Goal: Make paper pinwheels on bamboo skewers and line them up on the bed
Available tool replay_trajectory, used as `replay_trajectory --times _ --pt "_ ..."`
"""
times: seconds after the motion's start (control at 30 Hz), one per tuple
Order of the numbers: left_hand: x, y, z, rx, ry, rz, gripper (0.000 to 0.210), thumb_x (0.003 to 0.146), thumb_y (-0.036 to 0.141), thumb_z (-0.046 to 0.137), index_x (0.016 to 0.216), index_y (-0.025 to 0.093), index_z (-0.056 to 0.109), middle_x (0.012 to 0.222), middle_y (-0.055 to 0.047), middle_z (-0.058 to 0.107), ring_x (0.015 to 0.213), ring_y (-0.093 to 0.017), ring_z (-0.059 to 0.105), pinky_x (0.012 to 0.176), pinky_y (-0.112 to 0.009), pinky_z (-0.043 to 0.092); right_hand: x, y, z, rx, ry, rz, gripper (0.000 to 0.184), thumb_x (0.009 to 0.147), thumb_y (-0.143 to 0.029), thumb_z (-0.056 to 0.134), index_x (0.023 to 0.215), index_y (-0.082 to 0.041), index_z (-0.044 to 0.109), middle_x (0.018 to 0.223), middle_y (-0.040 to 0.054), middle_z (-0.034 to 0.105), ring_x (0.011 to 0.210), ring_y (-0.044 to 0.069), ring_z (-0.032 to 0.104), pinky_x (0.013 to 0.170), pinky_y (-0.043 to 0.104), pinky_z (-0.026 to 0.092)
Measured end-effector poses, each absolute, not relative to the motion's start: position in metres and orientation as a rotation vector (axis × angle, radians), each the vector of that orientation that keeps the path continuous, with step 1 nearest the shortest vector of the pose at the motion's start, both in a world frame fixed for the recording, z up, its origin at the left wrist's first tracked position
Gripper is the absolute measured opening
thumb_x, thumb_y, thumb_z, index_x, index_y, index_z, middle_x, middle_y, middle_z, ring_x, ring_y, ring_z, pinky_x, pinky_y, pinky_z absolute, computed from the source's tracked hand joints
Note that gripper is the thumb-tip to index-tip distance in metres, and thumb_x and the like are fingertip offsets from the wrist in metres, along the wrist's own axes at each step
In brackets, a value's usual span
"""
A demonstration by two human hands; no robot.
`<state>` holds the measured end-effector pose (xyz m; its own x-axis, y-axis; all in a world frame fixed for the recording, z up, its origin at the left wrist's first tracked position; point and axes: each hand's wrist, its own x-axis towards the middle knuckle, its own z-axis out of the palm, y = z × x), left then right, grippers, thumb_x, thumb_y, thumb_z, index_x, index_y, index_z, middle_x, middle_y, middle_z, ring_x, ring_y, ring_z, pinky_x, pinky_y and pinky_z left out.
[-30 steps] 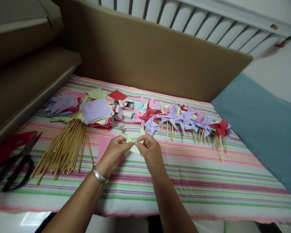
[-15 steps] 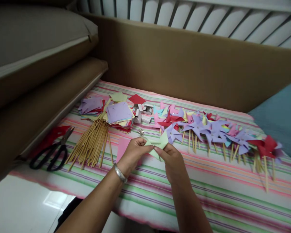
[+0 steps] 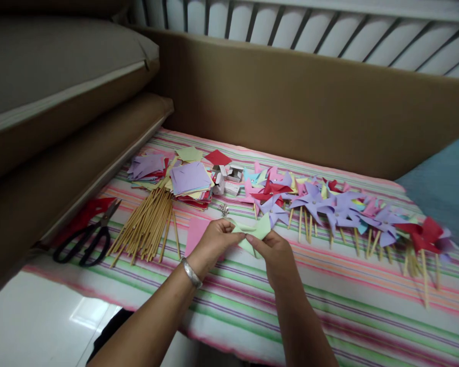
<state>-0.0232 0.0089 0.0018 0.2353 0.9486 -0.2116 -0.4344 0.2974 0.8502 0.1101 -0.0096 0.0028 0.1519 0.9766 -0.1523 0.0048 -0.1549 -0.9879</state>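
A light green paper pinwheel [image 3: 260, 227] with corners folded toward its middle is pinched between my two hands. My left hand [image 3: 213, 238], with a silver bangle at the wrist, is closed on its left side. On the other side my right hand [image 3: 276, 253] grips it, and both thumbs meet near the centre. Beneath my left hand lies a pink paper square [image 3: 196, 233]. Just behind my hands is a small heap of shiny metal pins [image 3: 224, 209]. The fingertips behind the paper are hidden.
Wooden sticks [image 3: 147, 227] lie left of my hands, beside black-handled scissors [image 3: 84, 239]. Stacked paper squares [image 3: 191, 179] and small white boxes [image 3: 231, 188] sit behind. Finished pinwheels [image 3: 342, 209] spread along the right. Brown cushions [image 3: 99, 127] rise at the left, a brown panel [image 3: 290, 102] at the back.
The whole view has shifted slightly, so things appear a little lower and to the right. Both hands keep hold of the green paper, with barely any change in their grip.
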Motion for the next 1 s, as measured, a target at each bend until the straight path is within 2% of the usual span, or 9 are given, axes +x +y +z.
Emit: replay_trajectory --times 0.17,0.3,0.43,0.53,0.6,0.67,0.83,1.0 --pt "-0.025 0.009 0.005 0.792 0.858 1.151 0.023 0.053 0.023 0.076 0.067 0.013 0.061 0.06 0.001 0.059 0.056 -0.009 0.053 0.06 -0.023 0.04 0.115 -0.01 0.003 -1.342 -0.959 1.225 0.029 0.056 -0.027 0.076 0.082 -0.017 0.069 0.075 0.0024 0.072 0.072 0.021 0.064 0.067 0.032 0.048" --pt "-0.047 0.009 0.001 0.952 0.948 1.222 0.021 0.06 0.025 0.07 0.077 0.015 0.063 0.072 -0.003 0.064 0.067 -0.013 0.058 0.067 -0.026 0.044 0.119 -0.009 0.006 -1.234 -0.874 1.25 0.031 0.055 -0.024 0.077 0.085 -0.018 0.068 0.083 0.0027 0.073 0.08 0.022 0.064 0.074 0.035 0.048" --pt "-0.096 0.006 -0.008 1.294 1.531 1.262 0.012 0.066 0.027 0.061 0.071 0.016 0.063 0.073 -0.005 0.065 0.07 -0.016 0.059 0.067 -0.027 0.043 0.121 -0.01 0.01 -1.16 -0.817 1.269 0.031 0.057 -0.024 0.076 0.085 -0.018 0.067 0.084 0.0023 0.072 0.083 0.022 0.064 0.079 0.036 0.047" --pt "-0.131 0.005 -0.008 1.576 2.076 0.884 0.017 0.072 0.027 0.051 0.073 0.018 0.065 0.071 -0.007 0.067 0.07 -0.021 0.061 0.066 -0.03 0.042 0.121 -0.012 0.015 -1.102 -0.799 1.286 0.03 0.055 -0.023 0.077 0.083 -0.017 0.067 0.082 0.0022 0.072 0.081 0.021 0.063 0.08 0.036 0.046" --pt "-0.143 0.009 -0.005 1.652 2.295 0.48 0.021 0.072 0.029 0.05 0.071 0.018 0.067 0.072 -0.011 0.067 0.074 -0.026 0.062 0.066 -0.033 0.042 0.12 -0.016 0.018 -1.072 -0.796 1.294 0.029 0.055 -0.023 0.077 0.082 -0.017 0.066 0.08 0.0016 0.072 0.079 0.02 0.062 0.079 0.036 0.045" --pt "-0.145 0.016 -0.002 1.661 2.385 0.259 0.023 0.07 0.031 0.051 0.073 0.015 0.068 0.076 -0.016 0.068 0.078 -0.03 0.063 0.066 -0.035 0.042 0.121 -0.019 0.022 -1.046 -0.796 1.302 0.029 0.056 -0.023 0.076 0.082 -0.017 0.065 0.08 0.0013 0.071 0.077 0.02 0.062 0.078 0.035 0.045" --pt "-0.135 0.034 -0.004 1.668 2.37 0.192 0.025 0.063 0.023 0.056 0.08 0.009 0.067 0.086 -0.024 0.066 0.082 -0.035 0.062 0.065 -0.037 0.042 0.126 -0.026 0.029 -0.929 -0.781 1.379 0.03 0.058 -0.022 0.075 0.087 -0.018 0.064 0.082 0.0007 0.071 0.08 0.018 0.062 0.078 0.032 0.045" --pt "-0.133 0.037 0.003 1.659 2.309 0.24 0.013 0.058 0.018 0.058 0.066 0.01 0.064 0.073 -0.021 0.065 0.077 -0.035 0.061 0.062 -0.036 0.04 0.131 -0.026 0.031 -0.854 -0.776 1.415 0.023 0.058 -0.02 0.075 0.08 -0.019 0.066 0.081 -0.0007 0.071 0.077 0.016 0.062 0.078 0.029 0.045"
